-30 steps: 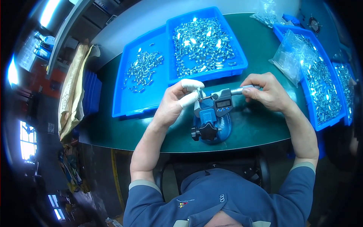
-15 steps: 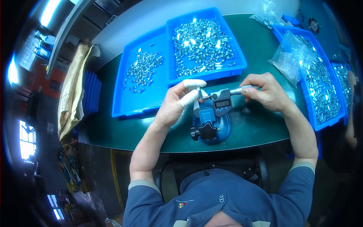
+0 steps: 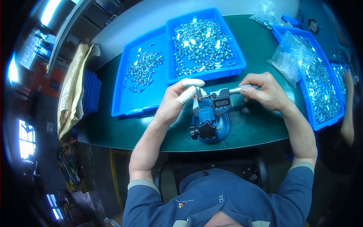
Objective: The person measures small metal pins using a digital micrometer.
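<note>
A digital micrometer [image 3: 221, 102] with a small screen is clamped in a blue stand [image 3: 215, 128] with a black star knob, near the table's front edge. My left hand [image 3: 174, 101], white covers on its thumb and a finger, pinches a small shiny metal part [image 3: 199, 92] at the measuring gap. Whether the part touches both measuring faces is too small to tell. On the other side, my right hand [image 3: 266, 92] has its thumb and fingers closed round the micrometer's thimble [image 3: 235, 90].
Beyond my hands are a blue tray [image 3: 120, 89] with scattered metal parts and a fuller blue tray [image 3: 244, 62] overlapping it. At right, another blue tray [image 3: 321, 126] holds parts and a clear plastic bag [image 3: 287, 56]. Another person's arm [image 3: 348, 113] shows at the far right.
My left hand has moved slightly left, with the metal part between its fingertips. My right hand stays on the thimble. The other person's arm at the far right has shifted.
</note>
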### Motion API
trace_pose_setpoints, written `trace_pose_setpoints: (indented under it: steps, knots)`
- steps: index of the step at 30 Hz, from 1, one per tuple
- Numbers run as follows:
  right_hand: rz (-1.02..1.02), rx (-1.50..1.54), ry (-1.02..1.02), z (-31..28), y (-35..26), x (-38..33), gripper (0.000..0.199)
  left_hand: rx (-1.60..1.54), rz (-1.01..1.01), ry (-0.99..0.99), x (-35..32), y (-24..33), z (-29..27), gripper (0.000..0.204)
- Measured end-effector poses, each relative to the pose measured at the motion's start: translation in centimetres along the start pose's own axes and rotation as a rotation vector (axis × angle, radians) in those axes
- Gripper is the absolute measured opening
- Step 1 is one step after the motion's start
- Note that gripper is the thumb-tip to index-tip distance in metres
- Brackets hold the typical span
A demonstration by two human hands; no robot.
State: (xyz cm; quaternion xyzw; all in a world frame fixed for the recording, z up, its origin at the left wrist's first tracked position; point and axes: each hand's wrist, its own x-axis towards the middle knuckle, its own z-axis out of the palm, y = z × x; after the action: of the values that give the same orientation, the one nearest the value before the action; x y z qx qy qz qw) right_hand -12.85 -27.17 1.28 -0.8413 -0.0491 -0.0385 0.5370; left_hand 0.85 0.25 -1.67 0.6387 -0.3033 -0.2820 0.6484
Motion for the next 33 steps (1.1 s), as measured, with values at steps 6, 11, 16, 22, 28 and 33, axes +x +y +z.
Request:
trace_pose_setpoints:
  steps: [6, 11, 16, 22, 28, 33]
  knots:
    - [0.0, -0.002, 0.0, 0.0, 0.17, -0.03, 0.021, -0.044, -0.041, 0.004, -0.08, 0.14, 0.24, 0.028]
    - [0.011, -0.013, -0.008, -0.08, 0.11, 0.01, 0.021, -0.066, -0.065, -0.003, -0.11, 0.25, 0.15, 0.032]
    - [0.017, 0.013, 0.003, 0.06, 0.25, -0.04, 0.024, -0.096, -0.077, 0.0, -0.15, 0.54, 0.35, 0.031]
    - [0.046, -0.015, 0.006, -0.2, 0.45, 0.03, 0.028, -0.1, -0.087, 0.006, -0.21, 0.59, 0.32, 0.029]
    - [0.045, 0.014, -0.003, -0.24, 0.53, 0.03, 0.028, -0.096, -0.089, 0.007, -0.22, 0.61, 0.37, 0.029]
    - [0.029, 0.02, -0.007, -0.28, 0.57, 0.01, 0.026, -0.088, -0.089, 0.012, -0.16, 0.7, 0.47, 0.029]
